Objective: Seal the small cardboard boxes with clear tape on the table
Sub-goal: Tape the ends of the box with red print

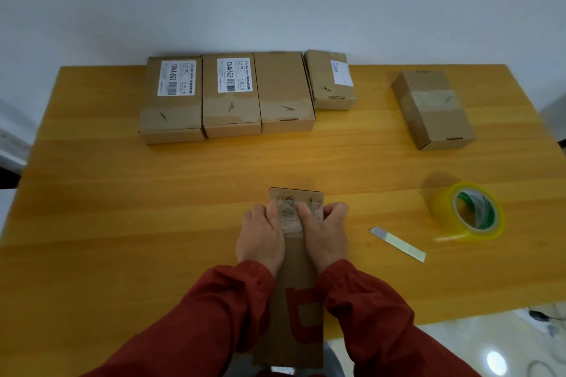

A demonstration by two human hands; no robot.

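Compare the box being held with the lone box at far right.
The held box is long and narrow, gripped by the left hand and right hand; the lone box is shorter, untouched on the table. Held box bears red print; lone box shows none. Both: brown cardboard, taped.

Long brown box (298,254) lies near edge, clear tape (289,223) crossing its top

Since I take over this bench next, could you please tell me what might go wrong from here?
The bare blade lies loose between the right hand and the tape roll; reaching for the roll could brush it. The clear tape on the long cardboard box looks wrinkled, so it may not seal flat.
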